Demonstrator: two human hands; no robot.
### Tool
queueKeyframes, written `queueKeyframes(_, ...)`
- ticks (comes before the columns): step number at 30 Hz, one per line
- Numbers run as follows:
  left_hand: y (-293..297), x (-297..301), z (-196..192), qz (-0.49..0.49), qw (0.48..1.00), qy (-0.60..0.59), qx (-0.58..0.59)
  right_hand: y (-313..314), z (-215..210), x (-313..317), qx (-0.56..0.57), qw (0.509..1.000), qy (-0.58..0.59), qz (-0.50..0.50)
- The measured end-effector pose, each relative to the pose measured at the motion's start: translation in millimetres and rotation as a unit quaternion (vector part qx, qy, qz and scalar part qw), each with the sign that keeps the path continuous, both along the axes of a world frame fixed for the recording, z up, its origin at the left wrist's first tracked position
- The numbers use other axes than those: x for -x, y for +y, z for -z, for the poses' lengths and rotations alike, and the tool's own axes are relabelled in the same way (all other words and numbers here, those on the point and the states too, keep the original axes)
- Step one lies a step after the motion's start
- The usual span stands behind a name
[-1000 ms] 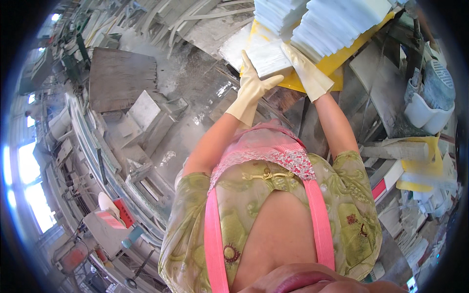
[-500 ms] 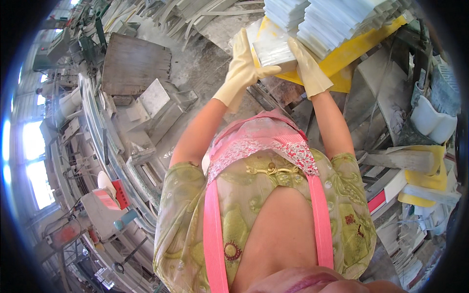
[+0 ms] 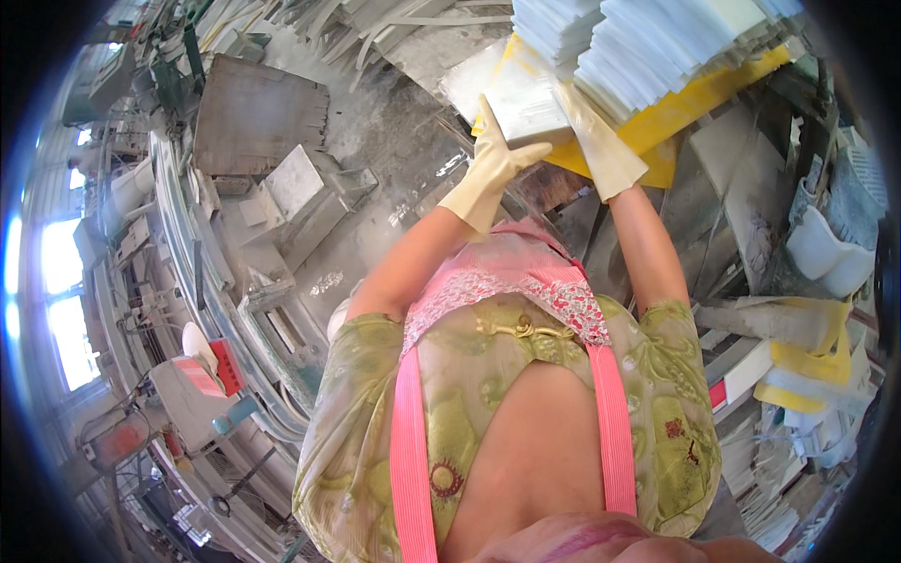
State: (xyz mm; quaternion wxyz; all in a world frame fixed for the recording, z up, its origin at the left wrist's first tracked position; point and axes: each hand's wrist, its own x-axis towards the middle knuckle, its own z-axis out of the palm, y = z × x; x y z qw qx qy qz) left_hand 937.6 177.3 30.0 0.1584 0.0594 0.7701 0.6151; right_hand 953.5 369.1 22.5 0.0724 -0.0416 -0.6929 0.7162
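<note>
Both my hands wear cream rubber gloves and reach forward to a block of flat white pieces [image 3: 527, 105], perhaps a short stack of slabs. My left hand [image 3: 497, 161] is at its near left corner, fingers stretched along the left side and thumb spread out along the front edge. On the opposite side my right hand [image 3: 593, 136] holds the block's right edge, with its fingertips partly hidden. The block sits by a yellow sheet [image 3: 671, 114]. Tall stacks of thin white slabs [image 3: 648, 56] stand on that sheet, just beyond my right hand.
At the left lie a brown board [image 3: 258, 117] and a pale box-like piece [image 3: 296, 183] on the dusty floor. White and blue plastic baskets [image 3: 831, 239] stand at the right. Long pale strips [image 3: 343, 28] are heaped at the far side. Curved-looking rails [image 3: 188, 235] run along the left.
My left hand has moved nearer to me and to the right, closer to the block's corner. My right hand has shifted slightly right and stays at the block's right side.
</note>
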Motion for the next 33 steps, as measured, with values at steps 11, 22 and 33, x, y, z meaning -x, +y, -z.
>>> queueKeyframes(11,24.6,44.9,-77.7,0.232,0.773,0.399,0.435,2.4,44.8,13.2,0.117,0.993,-0.006,-0.009)
queueKeyframes(22,35.2,56.2,-66.7,0.269,0.807,0.287,0.441,0.0,66.2,23.6,0.21,0.976,0.001,-0.059)
queueKeyframes(33,-30.5,83.9,-76.8,0.235,0.906,0.225,0.269,-48.9,-10.9,40.7,-0.039,0.99,0.024,0.13)
